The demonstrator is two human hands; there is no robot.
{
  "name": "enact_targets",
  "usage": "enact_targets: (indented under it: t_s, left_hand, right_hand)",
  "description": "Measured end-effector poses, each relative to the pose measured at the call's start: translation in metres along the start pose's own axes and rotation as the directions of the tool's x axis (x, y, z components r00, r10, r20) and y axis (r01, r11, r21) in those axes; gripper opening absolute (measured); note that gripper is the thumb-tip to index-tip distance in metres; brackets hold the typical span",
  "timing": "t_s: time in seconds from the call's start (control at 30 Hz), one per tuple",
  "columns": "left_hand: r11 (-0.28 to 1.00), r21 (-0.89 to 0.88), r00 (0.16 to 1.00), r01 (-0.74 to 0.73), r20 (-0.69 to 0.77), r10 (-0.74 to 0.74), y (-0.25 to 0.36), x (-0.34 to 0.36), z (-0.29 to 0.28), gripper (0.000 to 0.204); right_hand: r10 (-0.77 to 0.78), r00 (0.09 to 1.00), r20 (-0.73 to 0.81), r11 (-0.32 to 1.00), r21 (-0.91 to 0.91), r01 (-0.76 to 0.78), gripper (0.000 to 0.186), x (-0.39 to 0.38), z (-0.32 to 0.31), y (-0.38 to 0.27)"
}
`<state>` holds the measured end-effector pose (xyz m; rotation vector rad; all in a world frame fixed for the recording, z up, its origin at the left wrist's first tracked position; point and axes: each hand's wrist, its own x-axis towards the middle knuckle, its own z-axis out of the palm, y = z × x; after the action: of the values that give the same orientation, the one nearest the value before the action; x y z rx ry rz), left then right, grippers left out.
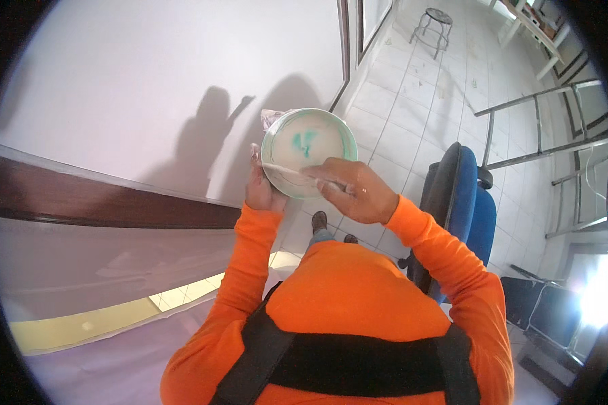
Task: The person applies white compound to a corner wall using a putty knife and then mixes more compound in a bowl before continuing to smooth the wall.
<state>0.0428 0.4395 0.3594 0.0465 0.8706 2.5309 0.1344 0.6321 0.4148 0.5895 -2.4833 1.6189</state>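
Note:
A round bowl (350, 138) with a pale green rim is held up in front of me. In it is a whitish mixture (324, 128) with a small green patch (304, 143) near the middle. My left hand (262, 185) grips the bowl at its near left side, its fingers partly hidden by the bowl. Closed around a pale, thin stick-like tool (285, 169), my right hand (357, 189) is over the near part of the bowl. The tool lies across the near left of the bowl; its exact kind is unclear. A crumpled light cloth or paper (270, 117) shows beside the far left rim.
A white wall panel (148, 74) with a brown band (88, 189) stands close on my left. At my right are a blue chair (461, 196) and a metal frame (540, 152). Farther off, a round stool (438, 19) stands on the tiled floor (412, 101).

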Motion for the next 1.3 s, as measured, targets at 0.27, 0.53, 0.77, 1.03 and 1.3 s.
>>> enact_targets:
  t_s: [0.27,0.53,0.77,1.03,1.3]
  left_hand:
    - [0.983,0.116,0.988,0.144,0.040,-0.150,0.001,-0.003,0.001,0.050]
    - [0.936,0.352,1.000,-0.020,0.027,0.011,-0.015,0.020,-0.036,0.044]
    - [0.802,0.531,0.950,-0.274,0.279,0.140,-0.034,0.018,-0.026,0.039]
    - [0.860,0.450,0.971,-0.239,0.135,0.199,-0.019,0.003,0.011,0.048]
    - [0.788,0.548,0.960,-0.280,0.168,0.224,-0.015,0.005,0.025,0.049]
  right_hand:
    - [-0.074,0.972,0.224,0.996,-0.032,0.083,0.026,0.004,-0.037,0.009]
    - [-0.147,0.969,0.198,0.941,-0.274,0.199,0.025,-0.003,-0.068,0.009]
    - [0.077,0.984,-0.158,0.716,-0.678,-0.165,0.032,-0.003,-0.032,-0.015]
    - [0.107,0.988,0.113,0.619,-0.785,0.022,0.042,-0.010,0.009,-0.013]
    - [-0.001,1.000,-0.025,0.602,-0.799,-0.020,0.034,-0.002,-0.025,-0.019]
